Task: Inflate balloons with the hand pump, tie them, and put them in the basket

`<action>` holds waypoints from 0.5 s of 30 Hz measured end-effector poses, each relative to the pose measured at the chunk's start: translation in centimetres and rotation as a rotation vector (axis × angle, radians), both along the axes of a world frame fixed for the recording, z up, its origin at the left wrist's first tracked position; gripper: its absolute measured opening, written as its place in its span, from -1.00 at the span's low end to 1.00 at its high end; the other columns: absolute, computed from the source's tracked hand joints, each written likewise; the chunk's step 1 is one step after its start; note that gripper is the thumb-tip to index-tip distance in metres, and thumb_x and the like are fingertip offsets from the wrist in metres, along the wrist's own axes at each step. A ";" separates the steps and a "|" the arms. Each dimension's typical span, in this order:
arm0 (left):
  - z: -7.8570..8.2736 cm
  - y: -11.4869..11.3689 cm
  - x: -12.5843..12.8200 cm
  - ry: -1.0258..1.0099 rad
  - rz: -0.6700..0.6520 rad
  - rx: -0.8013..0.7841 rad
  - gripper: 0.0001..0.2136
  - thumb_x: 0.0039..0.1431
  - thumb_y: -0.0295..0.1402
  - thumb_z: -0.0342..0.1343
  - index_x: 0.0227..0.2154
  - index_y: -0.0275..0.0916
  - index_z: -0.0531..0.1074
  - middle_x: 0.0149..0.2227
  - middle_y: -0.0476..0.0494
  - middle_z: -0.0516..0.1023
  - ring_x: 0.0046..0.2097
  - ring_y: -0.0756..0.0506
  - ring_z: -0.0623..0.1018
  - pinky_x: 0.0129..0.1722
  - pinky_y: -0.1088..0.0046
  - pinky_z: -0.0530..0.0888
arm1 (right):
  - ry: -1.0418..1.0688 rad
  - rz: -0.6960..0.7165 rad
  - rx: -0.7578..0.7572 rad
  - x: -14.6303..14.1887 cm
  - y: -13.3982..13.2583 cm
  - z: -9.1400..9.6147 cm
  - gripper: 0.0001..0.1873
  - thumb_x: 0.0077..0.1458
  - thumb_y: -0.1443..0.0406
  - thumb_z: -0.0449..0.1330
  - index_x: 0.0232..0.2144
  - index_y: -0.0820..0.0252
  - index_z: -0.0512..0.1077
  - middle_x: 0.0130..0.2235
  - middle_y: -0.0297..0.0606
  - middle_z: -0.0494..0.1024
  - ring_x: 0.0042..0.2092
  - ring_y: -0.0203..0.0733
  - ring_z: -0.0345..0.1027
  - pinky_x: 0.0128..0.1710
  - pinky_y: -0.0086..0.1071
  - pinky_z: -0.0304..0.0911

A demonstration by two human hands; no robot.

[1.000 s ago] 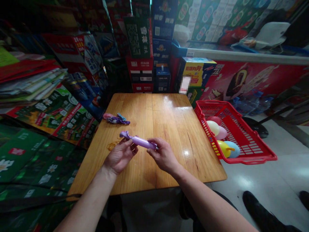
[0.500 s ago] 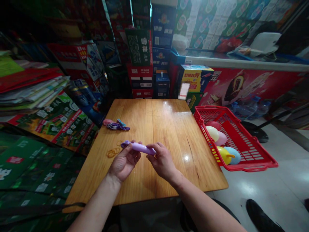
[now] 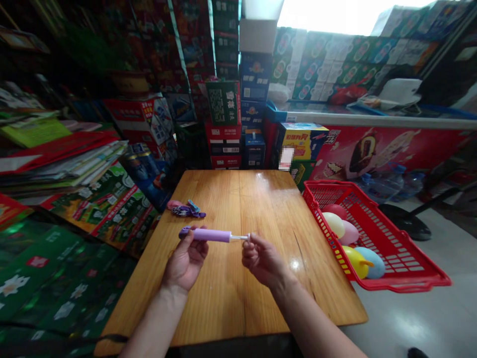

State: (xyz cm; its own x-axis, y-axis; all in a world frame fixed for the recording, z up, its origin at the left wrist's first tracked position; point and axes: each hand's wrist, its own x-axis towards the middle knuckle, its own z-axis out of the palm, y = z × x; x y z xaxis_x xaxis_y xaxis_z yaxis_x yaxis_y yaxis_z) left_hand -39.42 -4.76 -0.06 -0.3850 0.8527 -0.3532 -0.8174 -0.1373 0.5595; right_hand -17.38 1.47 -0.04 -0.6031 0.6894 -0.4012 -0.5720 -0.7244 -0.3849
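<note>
A purple hand balloon pump [image 3: 212, 235] lies level between my hands, above the wooden table [image 3: 223, 298]. My left hand [image 3: 185, 263] is closed round its left end, where a darker purple limp balloon [image 3: 184, 232] sits at the tip. My right hand [image 3: 265, 261] pinches the handle end of the pale plunger rod [image 3: 238, 237], which sticks out of the barrel. Several limp balloons [image 3: 188, 211], purple, blue and pink, rest in a small heap at the table's left. The yellowish rubber bands are mostly hidden behind my left hand.
Right of the table, a red basket [image 3: 402, 288] holds several inflated balloons, among them a yellow balloon [image 3: 355, 261] and a blue balloon [image 3: 376, 263]. Stacked boxes [image 3: 225, 134] stand beyond the far edge. Papers [image 3: 74, 164] are piled on green cartons at left.
My right hand has moved right, drawing the plunger rod out of the pump barrel. My left hand keeps its hold on the pump. The view has tilted up somewhat.
</note>
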 end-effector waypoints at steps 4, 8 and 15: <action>0.7 -0.5 -0.7 0.013 0.052 0.055 -0.83 0.28 -0.47 0.16 -0.13 -0.15 0.57 -0.07 -0.15 0.65 -0.16 -0.07 0.64 -0.26 0.44 0.62 | 0.130 -0.048 -0.068 1.0 1.0 0.0 -0.78 0.06 0.35 0.39 -0.34 0.23 0.39 -0.53 -0.46 0.34 -0.58 -0.48 0.07 -0.62 -0.59 0.00; 0.2 -1.0 1.1 -0.007 -0.089 0.085 -0.79 0.22 -0.48 0.23 -0.12 -0.09 0.58 0.01 -0.15 0.62 -0.09 -0.11 0.64 -0.18 0.37 0.63 | 0.142 0.050 -0.087 0.1 -0.2 -0.9 -0.76 0.07 0.34 0.40 -0.31 0.20 0.38 -0.47 -0.43 0.41 -0.55 -0.47 0.12 -0.59 -0.59 0.08; -0.4 -0.4 1.6 -0.053 -0.037 0.017 -0.82 0.31 -0.53 0.10 -0.22 -0.20 0.60 -0.07 -0.21 0.65 -0.11 -0.09 0.64 -0.24 0.45 0.61 | 0.203 0.082 -0.137 -0.1 -1.0 -0.6 -0.74 0.06 0.38 0.39 -0.22 0.21 0.42 -0.45 -0.41 0.46 -0.54 -0.46 0.14 -0.55 -0.58 0.14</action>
